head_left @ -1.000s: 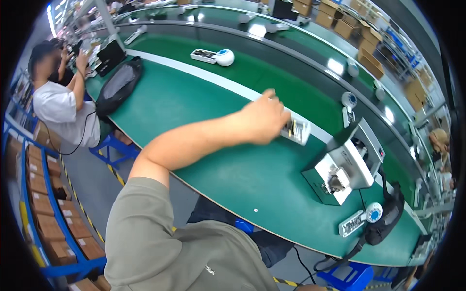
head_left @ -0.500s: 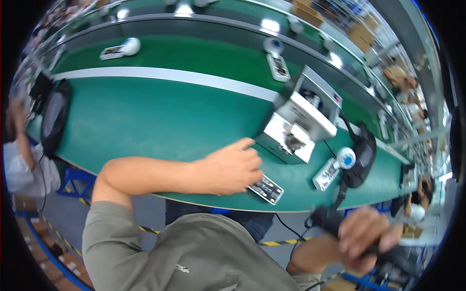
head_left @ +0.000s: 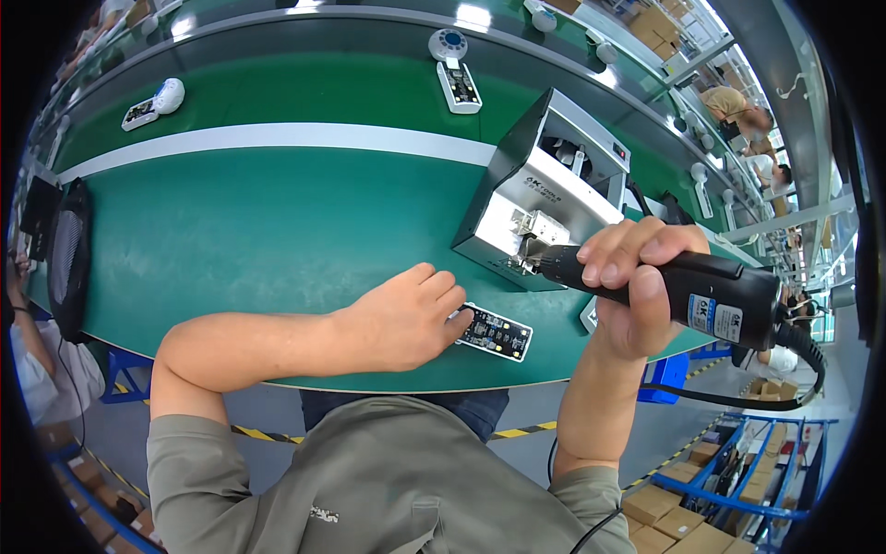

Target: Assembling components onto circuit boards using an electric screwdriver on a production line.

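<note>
My right hand (head_left: 646, 277) is wrapped round a black electric screwdriver (head_left: 724, 295), its tip meeting the front of a silver and black screw feeder (head_left: 563, 198). A cable loops from the screwdriver's back end. On the green table in front of me, my left hand (head_left: 411, 319) rests with fingers curled at the left end of a white-cased circuit board (head_left: 498, 332), gripping it there. The small metal parts at the feeder's front are partly covered by the tip. A sliver of another white unit (head_left: 589, 316) shows beside my right wrist, mostly hidden.
Behind a pale strip (head_left: 277, 136), a green conveyor belt (head_left: 323, 88) carries white units with round heads, among them one with an open board (head_left: 459, 88). A black mesh-backed object (head_left: 69, 263) stands at the left table edge. Another person's arm (head_left: 32, 346) shows beyond.
My right hand has brought the screwdriver up from the lower right to the screw feeder's front. My left hand stays on the circuit board. The whole view has shifted.
</note>
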Demonstrator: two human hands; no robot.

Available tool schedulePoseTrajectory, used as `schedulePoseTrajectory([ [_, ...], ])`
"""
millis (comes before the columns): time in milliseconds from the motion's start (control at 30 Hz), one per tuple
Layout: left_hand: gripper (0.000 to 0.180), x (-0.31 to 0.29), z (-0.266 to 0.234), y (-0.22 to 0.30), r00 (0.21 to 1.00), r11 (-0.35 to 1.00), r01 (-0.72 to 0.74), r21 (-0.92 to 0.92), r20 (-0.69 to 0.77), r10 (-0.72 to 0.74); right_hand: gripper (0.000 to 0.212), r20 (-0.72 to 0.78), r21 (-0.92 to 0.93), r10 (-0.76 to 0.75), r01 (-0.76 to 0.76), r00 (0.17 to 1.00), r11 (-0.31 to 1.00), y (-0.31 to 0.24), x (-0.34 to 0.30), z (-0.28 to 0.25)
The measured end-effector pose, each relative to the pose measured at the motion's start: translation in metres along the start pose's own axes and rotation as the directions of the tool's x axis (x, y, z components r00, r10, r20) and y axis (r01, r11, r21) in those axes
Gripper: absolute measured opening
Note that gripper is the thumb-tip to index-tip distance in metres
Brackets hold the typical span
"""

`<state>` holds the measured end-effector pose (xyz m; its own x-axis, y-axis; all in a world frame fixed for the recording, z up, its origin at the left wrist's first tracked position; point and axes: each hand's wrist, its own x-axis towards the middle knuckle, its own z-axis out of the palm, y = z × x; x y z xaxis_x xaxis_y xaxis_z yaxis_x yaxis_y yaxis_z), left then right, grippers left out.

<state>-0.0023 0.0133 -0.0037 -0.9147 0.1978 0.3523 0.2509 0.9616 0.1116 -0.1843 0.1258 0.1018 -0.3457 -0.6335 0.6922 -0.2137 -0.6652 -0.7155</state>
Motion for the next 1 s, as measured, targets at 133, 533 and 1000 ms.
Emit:
schedulePoseTrajectory([
  [133, 0.018, 0.002, 0.005, -0.003, 0.993, 1.0, -0.022, 0.009, -0.116, 0.023, 0.025, -0.001, 0.041, 0.063, -0.063, 0.998, 0.997, -0.002, 0.005, 0.004],
  [533, 0.023, 0.002, 0.005, 0.003, 0.999, 0.999, 0.044, -0.028, 0.001, -0.044, 0.031, -0.042, 0.173, 0.18, -0.171, 0.983, 0.97, 0.011, -0.038, 0.013],
  [1000, 0.013, 0.004, 0.01, 0.0, 0.991, 1.0, 0.014, -0.005, -0.135, -0.015, 0.029, 0.048, 0.195, 0.215, -0.22, 0.975, 0.956, 0.018, -0.036, 0.016],
])
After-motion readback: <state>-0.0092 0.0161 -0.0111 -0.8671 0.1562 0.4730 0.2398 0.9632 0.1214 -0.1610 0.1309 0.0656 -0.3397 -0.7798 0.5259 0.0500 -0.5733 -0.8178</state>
